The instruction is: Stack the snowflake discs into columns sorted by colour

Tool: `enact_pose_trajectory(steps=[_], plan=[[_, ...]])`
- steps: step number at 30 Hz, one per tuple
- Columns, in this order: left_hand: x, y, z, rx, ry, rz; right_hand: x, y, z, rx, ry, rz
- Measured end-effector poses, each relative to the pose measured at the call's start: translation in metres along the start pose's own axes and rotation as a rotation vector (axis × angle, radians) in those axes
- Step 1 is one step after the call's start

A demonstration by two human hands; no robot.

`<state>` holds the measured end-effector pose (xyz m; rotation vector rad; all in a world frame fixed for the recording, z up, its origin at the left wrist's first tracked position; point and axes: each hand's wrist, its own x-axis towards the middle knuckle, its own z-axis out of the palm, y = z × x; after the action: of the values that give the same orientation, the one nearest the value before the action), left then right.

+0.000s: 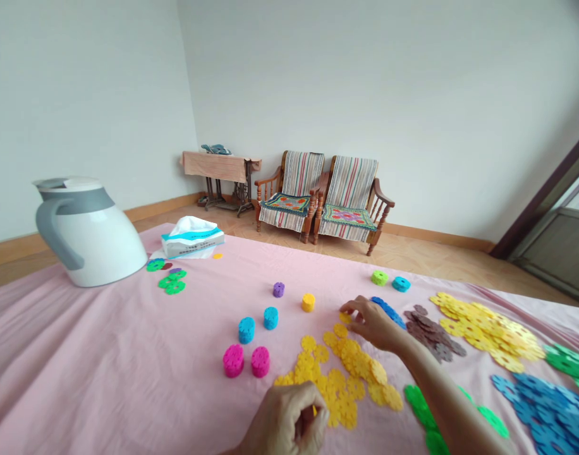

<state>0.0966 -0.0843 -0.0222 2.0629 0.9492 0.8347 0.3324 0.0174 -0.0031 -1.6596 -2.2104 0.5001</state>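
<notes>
Over the pink-covered tabletop [176,354], the right hand [372,321] touches a yellow disc [345,318] and the left hand [284,417] curls, both grips unclear.

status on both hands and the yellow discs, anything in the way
Right hand at a yellow disc, grip unclear. Left hand curled by the loose yellow discs, contents unclear. Nothing seen blocking; yellow stack apart from right hand.

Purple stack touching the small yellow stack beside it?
No, pink cloth shows between the purple stack and the small yellow stack.
</notes>
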Motion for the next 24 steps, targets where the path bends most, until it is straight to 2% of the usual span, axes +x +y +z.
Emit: enact_pose_trajectory(steps=[12, 17, 24], plan=[[-0.001, 0.005, 0.000, 0.022, 0.029, 0.012, 0.002, 0.000, 0.005, -0.135, 0.000, 0.032], [0.000, 0.005, -0.001, 0.055, 0.022, 0.023, 0.003, 0.002, 0.007, -0.120, 0.002, 0.061], [-0.002, 0.004, 0.001, 0.040, 0.020, 0.028, 0.002, 0.004, 0.010, -0.055, 0.070, 0.022]])
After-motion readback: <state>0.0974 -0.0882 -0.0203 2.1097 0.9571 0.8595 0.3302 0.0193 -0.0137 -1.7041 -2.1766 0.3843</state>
